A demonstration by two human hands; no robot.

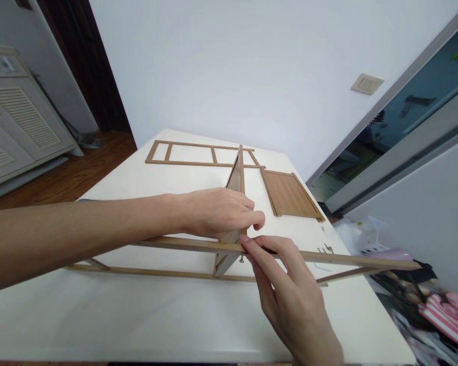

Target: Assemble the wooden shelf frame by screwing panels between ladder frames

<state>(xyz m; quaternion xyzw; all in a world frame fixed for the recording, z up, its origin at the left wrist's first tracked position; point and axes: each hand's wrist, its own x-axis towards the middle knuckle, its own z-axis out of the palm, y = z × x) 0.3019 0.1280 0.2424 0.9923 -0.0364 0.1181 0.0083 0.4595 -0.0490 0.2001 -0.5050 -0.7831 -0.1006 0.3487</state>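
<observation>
Head view: two hands, two wooden frames, two panels.

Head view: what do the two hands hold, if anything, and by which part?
Left hand: the upright panel, by its edge. Right hand: apparently the long rail, near its joint with that panel.

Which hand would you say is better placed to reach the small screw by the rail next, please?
Probably the right hand: it is at the rail, close beside the screw, while the left hand is farther off, at the upright panel.
</observation>
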